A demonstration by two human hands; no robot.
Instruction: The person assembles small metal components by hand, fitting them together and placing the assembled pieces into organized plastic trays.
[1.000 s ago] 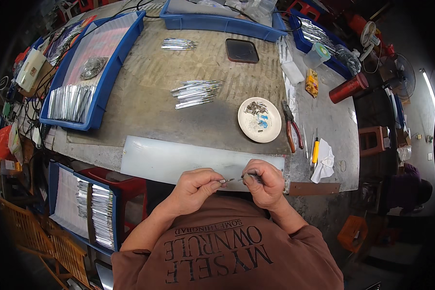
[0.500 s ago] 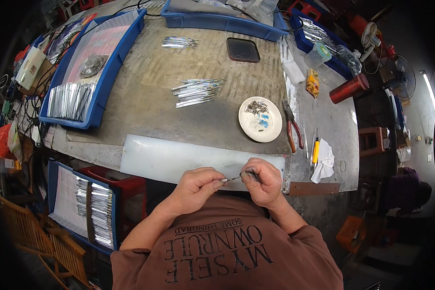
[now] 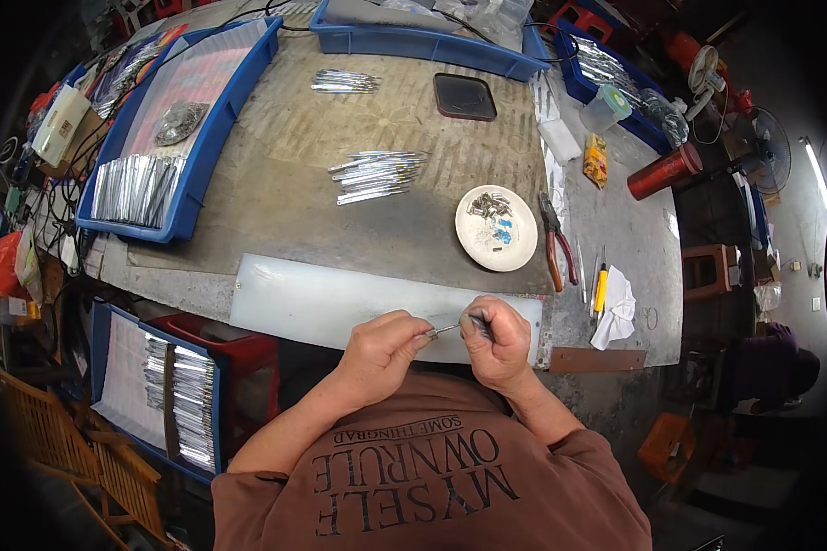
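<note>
and the thin metal rod (image 3: 445, 329) bridges the hands above the pale board (image 3: 340, 296), long axis crosswise, right end slightly farther out; the left hand (image 3: 381, 349) pinches one end, the right hand (image 3: 500, 347) bunches at the other, its grip unclear.

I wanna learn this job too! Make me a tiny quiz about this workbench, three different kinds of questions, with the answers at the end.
1. True or false: the pale plate lies to the left of the red-handled pliers.
2. What shows between the left hand and the right hand? A) a cup; B) a thin metal piece; C) a sponge.
3. Fill the gap: the tool nearest the crumpled white sheet has a ____ handle.

Key: 1 true; 2 B; 3 yellow.
</note>
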